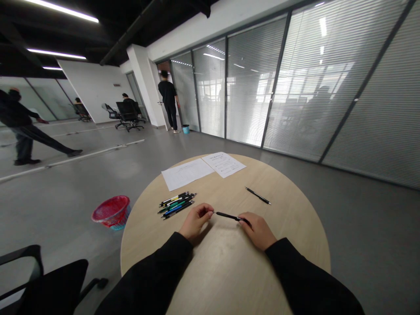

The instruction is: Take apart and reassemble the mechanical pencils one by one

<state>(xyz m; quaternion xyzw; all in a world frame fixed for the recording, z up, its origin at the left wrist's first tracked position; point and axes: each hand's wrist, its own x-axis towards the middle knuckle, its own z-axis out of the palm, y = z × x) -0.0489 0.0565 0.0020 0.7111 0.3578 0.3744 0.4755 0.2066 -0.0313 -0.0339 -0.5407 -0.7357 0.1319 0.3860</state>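
My right hand [257, 229] is closed around the rear part of a black pen [228, 216], which it holds tilted just above the table. At the other end, the thumb and fingers of my left hand [197, 220] pinch the pen's small silvery tip; whether the tip is joined to the barrel I cannot tell. A second black pen [257, 195] lies on the table beyond my right hand. Left of my left hand is a bunch of several pens [177, 204] with black, yellow, green and blue parts, lying side by side.
Two printed sheets [188, 173] lie at the far edge of the round wooden table [226, 280]. A red-lined basket [111, 212] stands on the floor at left, near a black chair [55, 284]. One person [169, 98] stands by a doorway; another [19, 118] is at far left.
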